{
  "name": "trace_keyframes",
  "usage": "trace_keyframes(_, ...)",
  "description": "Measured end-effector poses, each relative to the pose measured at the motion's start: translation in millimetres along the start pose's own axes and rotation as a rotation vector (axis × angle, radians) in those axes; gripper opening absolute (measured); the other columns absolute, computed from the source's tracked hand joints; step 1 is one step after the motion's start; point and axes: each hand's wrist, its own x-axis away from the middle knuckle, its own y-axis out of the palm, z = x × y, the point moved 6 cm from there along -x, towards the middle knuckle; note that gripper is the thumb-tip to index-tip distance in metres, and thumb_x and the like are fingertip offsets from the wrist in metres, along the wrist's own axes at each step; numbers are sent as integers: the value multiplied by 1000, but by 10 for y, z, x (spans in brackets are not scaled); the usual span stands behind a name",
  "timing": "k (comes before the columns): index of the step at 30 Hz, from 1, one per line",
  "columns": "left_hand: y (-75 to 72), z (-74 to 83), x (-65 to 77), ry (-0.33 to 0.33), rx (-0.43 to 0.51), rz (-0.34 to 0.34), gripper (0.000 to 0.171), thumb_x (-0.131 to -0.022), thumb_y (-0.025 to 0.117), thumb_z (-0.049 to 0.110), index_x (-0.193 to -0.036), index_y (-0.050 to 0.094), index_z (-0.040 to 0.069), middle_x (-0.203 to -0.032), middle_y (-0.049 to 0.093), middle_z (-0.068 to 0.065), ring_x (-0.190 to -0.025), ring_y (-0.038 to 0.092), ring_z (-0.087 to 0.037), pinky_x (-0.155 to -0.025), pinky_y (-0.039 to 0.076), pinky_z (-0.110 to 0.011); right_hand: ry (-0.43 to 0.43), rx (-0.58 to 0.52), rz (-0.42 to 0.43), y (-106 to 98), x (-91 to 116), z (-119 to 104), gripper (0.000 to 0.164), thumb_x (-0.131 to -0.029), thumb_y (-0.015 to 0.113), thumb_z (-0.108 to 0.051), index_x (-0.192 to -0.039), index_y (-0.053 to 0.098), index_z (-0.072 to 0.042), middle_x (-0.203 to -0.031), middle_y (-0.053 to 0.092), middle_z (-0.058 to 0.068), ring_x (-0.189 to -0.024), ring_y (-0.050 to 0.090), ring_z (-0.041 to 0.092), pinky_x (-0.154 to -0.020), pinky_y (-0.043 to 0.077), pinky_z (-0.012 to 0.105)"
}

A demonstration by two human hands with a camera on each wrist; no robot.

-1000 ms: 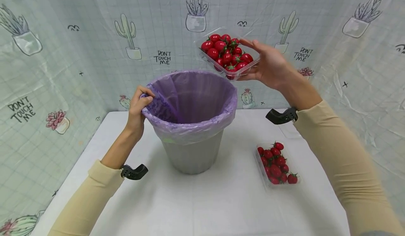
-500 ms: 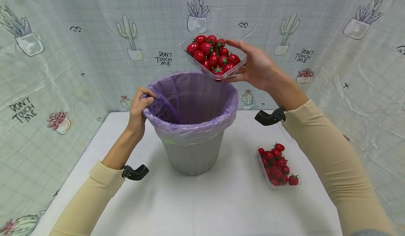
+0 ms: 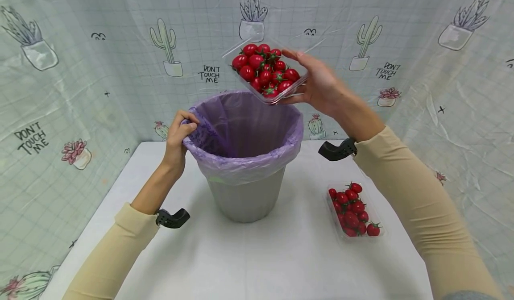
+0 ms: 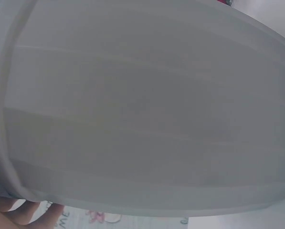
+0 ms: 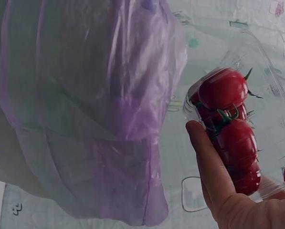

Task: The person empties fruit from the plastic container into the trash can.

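A grey waste bin [image 3: 246, 199] lined with a purple bag [image 3: 241, 170] stands on the white table in the head view. My left hand [image 3: 176, 135] grips the bin's left rim, its fingers curled over the folded bag. Above the bin's back right rim, my right hand [image 3: 321, 83] holds a clear plastic box [image 3: 261, 98] by its right end. Red cherry tomatoes [image 3: 263, 70] with green stems lie in that box, which is tilted toward the bin. The right wrist view shows the tomatoes [image 5: 235, 138] through the clear wall, with fingers along the underside.
A second clear box of cherry tomatoes [image 3: 353, 210] sits on the white table [image 3: 257, 264] to the right of the bin. A patterned curtain [image 3: 120, 45] with cactus drawings encloses the table at the back and sides.
My right hand has carried the box of tomatoes leftward, from right of the bin to over its back right rim. The left hand has stayed on the rim.
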Motion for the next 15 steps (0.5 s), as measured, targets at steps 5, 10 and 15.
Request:
trace_keyframes(5,12,9,5,1,-3,1,17,-88,45,17,-95,60,22,-96,52,-1,-80,50,-13,-66,42,-24,-19,31,13,46,-3,-13,45,-110,37,-44,-154,46,-35,-156,44,25,-116,66,37,-89,61,45)
trace_keyframes(10,15,9,11,-2,-4,2,17,-88,45,17,-96,59,22,-96,52,-1,-81,50,-13,-67,42,-25,-49,61,22,90,-4,-19,45,-110,37,-43,-154,47,-35,-150,49,27,-97,73,31,-85,63,44)
trace_keyframes(15,15,3,12,-9,-5,2,16,-88,46,18,-96,59,22,-96,52,-1,-81,50,-13,-67,43,-25,-80,60,13,128,-11,-20,46,-111,35,-42,-156,44,-34,-154,46,24,-105,71,34,-81,63,42)
